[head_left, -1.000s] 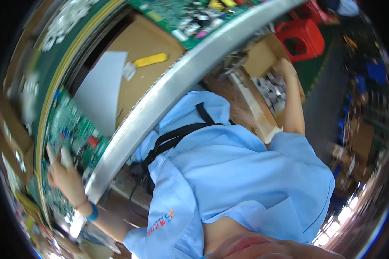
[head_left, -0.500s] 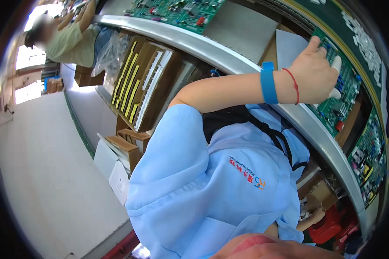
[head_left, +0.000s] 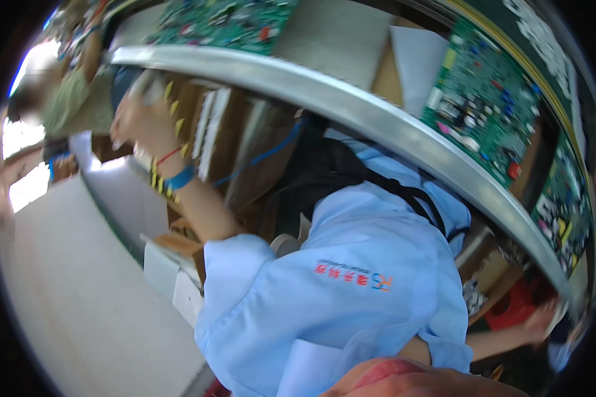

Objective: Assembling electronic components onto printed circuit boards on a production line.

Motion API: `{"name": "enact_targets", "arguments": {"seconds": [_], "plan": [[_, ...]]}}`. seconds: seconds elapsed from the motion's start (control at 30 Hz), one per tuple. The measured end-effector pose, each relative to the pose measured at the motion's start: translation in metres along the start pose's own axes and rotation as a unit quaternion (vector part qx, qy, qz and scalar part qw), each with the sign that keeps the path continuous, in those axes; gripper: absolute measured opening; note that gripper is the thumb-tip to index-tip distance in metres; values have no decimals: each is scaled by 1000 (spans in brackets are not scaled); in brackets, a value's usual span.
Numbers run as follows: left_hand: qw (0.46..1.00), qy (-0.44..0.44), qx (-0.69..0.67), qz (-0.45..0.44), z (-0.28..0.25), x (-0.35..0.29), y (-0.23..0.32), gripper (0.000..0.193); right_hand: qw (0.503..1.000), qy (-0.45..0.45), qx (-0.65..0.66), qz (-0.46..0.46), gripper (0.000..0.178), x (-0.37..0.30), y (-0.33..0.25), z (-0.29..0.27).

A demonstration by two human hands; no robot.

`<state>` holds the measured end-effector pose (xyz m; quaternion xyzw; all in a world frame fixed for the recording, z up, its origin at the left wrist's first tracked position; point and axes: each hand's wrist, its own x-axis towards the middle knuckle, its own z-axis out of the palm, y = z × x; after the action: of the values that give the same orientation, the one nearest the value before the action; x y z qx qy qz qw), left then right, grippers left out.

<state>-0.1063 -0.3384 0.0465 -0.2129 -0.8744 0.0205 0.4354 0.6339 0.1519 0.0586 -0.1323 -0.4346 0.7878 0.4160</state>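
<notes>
My left hand (head_left: 146,119), with a blue wristband and red cord at the wrist, is raised at the far left, over a carton (head_left: 208,135) of upright dividers with yellow and white edges. It is blurred; pale coverings show on some fingertips, and I cannot tell whether it holds anything. My right hand (head_left: 540,323) reaches out at the lower right, beside a pale edge I cannot identify; its fingers are smeared. A green circuit board (head_left: 487,99) full of components lies on the line beyond the metal rail, apart from both hands.
The curved metal rail (head_left: 311,89) runs across in front of me. More populated boards lie at the upper left (head_left: 222,26) and right (head_left: 563,212). White parts (head_left: 543,33) lie at the top right. Another person (head_left: 73,99) works at the upper left. A red stool (head_left: 513,306) stands low right.
My left hand has left the circuit board and swung far left over the carton. My right hand has moved outward to the right. The view has shifted slightly.
</notes>
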Motion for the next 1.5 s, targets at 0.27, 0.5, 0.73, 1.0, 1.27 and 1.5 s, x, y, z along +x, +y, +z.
{"name": "enact_targets", "arguments": {"seconds": [0.27,0.5,0.73,1.0,1.27,1.5], "plan": [[927,-341,92,-125,83,-124,-136,19,869,-79,-486,-54,34,150,148,223],[901,-409,32,-143,64,-127,-113,32,679,-281,-650,-193,36,188,230,302],[874,-470,36,-118,89,-113,-136,36,620,-339,-675,-213,30,193,252,298],[896,-442,-39,-34,89,-110,-111,48,609,-345,-678,-224,29,196,254,293],[898,-336,-195,-208,62,-74,-133,34,528,-409,-692,-275,24,200,248,289],[588,-314,-698,-264,-57,16,27,51,751,-205,-617,-121,18,234,196,315]]}}
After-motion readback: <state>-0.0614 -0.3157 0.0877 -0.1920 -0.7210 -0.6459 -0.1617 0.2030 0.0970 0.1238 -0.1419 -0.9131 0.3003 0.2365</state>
